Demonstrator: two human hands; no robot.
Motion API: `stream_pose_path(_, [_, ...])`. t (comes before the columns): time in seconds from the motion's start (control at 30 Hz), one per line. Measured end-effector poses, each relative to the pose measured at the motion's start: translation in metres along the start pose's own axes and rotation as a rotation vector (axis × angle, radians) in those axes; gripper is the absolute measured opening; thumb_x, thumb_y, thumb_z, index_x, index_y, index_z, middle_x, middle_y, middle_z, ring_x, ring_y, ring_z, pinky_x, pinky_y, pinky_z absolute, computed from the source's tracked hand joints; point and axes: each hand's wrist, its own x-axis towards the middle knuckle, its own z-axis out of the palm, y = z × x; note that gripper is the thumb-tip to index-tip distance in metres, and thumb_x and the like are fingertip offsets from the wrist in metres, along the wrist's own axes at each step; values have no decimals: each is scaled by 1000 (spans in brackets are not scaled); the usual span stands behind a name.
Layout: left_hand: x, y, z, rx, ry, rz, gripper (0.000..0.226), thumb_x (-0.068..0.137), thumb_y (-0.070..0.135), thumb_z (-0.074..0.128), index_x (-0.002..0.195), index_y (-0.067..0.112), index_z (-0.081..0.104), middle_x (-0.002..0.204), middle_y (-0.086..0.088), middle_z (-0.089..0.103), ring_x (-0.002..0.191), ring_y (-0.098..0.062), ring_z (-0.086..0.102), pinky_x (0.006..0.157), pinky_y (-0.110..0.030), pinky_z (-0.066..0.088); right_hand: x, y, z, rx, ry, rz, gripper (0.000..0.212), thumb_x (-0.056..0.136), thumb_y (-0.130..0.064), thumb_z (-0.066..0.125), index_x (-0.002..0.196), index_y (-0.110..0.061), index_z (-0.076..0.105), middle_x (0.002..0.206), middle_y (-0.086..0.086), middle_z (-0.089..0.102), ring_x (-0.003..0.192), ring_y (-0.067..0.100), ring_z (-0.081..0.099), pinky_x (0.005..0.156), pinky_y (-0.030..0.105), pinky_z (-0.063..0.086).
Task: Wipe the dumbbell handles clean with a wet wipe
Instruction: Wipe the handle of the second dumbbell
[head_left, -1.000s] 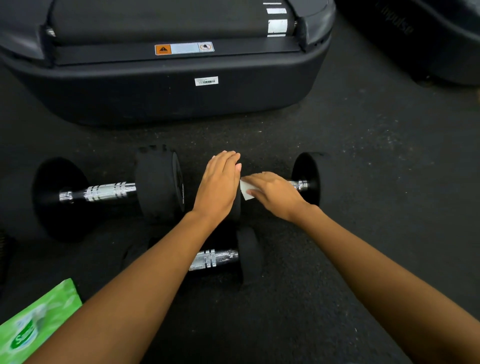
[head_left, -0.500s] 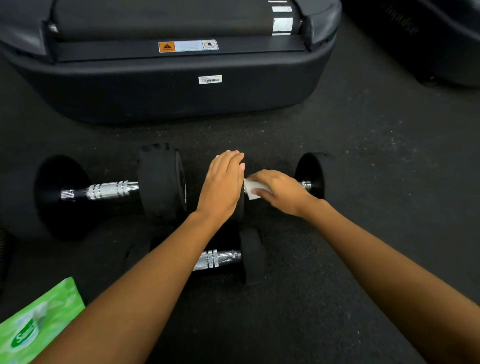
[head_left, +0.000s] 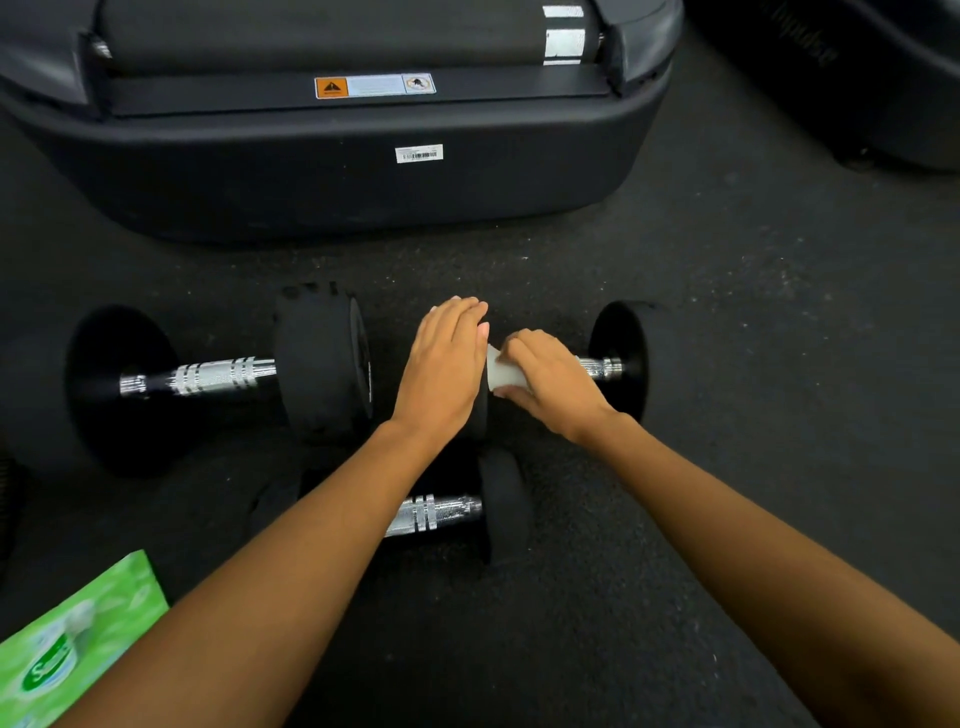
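Three black dumbbells with chrome handles lie on the dark floor. On the right dumbbell (head_left: 621, 358), my right hand (head_left: 550, 387) grips a white wet wipe (head_left: 501, 370) wrapped round the handle, close to its left weight. That left weight is under my left hand (head_left: 447, 364), which rests flat on it with straight fingers. Only a short chrome stub shows between my right hand and the right weight. The left dumbbell (head_left: 218, 376) lies untouched. A smaller near dumbbell (head_left: 441, 514) sits partly under my left forearm.
A large black machine base (head_left: 363, 171) with a barcode label stands just behind the dumbbells. Another dark machine (head_left: 883, 78) fills the top right corner. A green wet wipe pack (head_left: 72, 649) lies at the bottom left.
My right hand has slid the wipe a little left along the handle and wrapped it more fully; more chrome shows at the right end. My left hand stays on the weight.
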Motion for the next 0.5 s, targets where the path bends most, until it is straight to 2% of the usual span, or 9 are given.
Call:
stream_pose_path(0.17, [1, 0, 2, -11, 14, -15, 33, 98, 10, 39, 125, -4, 53, 130, -20, 54, 128, -31, 44, 113, -43, 27, 6, -13, 9, -1, 35, 5, 30, 72, -13, 74, 93, -4, 54, 92, 11, 56, 80, 25, 50, 76, 34, 39])
stream_pose_path(0.27, [2, 0, 0, -33, -9, -27, 35, 100, 13, 36, 129, -2, 49, 135, -17, 50, 132, -27, 39, 115, -38, 20, 7, -5, 7, 51, -16, 3, 30, 75, -16, 74, 96, -6, 55, 94, 9, 58, 83, 23, 51, 78, 29, 36])
stream_pose_path(0.4, [2, 0, 0, -22, -17, -22, 35, 101, 13, 36, 130, -1, 48, 135, -16, 49, 132, -26, 38, 115, -38, 21, 17, 11, -10, 122, -239, 96, 32, 90, -36, 58, 110, -12, 59, 105, 6, 63, 97, 21, 54, 85, 33, 40])
stream_pose_path(0.5, [1, -1, -1, -16, -30, -18, 36, 101, 14, 35, 131, -1, 48, 136, -16, 49, 133, -26, 37, 115, -38, 21, 20, 20, -22, 164, -414, 210, 38, 94, -44, 44, 113, -14, 58, 108, 5, 62, 100, 18, 55, 82, 32, 42])
